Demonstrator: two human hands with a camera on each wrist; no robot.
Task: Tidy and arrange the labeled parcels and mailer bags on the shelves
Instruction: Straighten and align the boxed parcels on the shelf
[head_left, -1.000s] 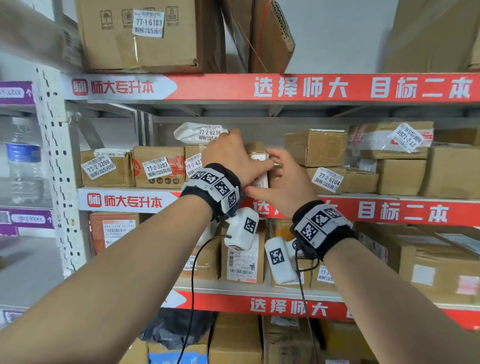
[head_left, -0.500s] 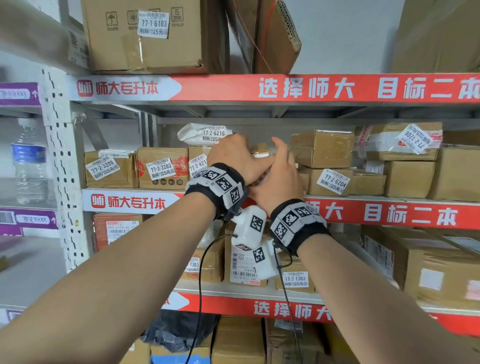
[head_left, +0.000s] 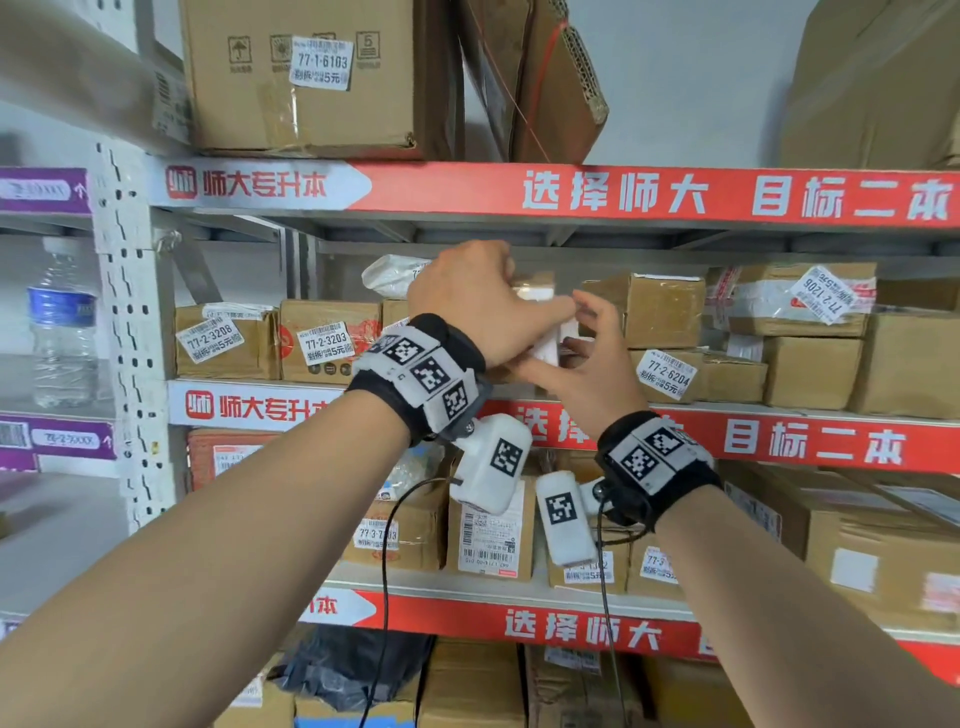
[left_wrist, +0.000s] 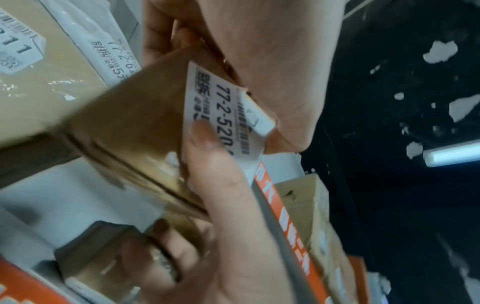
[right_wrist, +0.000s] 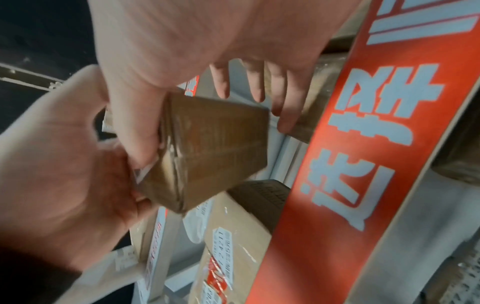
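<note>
Two hands hold one small brown carton (right_wrist: 215, 148) just in front of the middle shelf (head_left: 779, 441). Our left hand (head_left: 478, 306) wraps it from above, thumb pressing the white label (left_wrist: 223, 115) reading 77-2-52, the rest hidden. Our right hand (head_left: 587, 374) pinches the near corner with its thumb (right_wrist: 140, 131) while the other fingers (right_wrist: 283, 96) spread loosely beyond the far edge. We judge it light and stiff, its taped faces a little slick, so opposite flat faces give the surest hold. Just past our fingertips sit neighbouring boxes, one labelled 77-2-6204 (head_left: 665, 374), and a white mailer bag (head_left: 389, 273).
</note>
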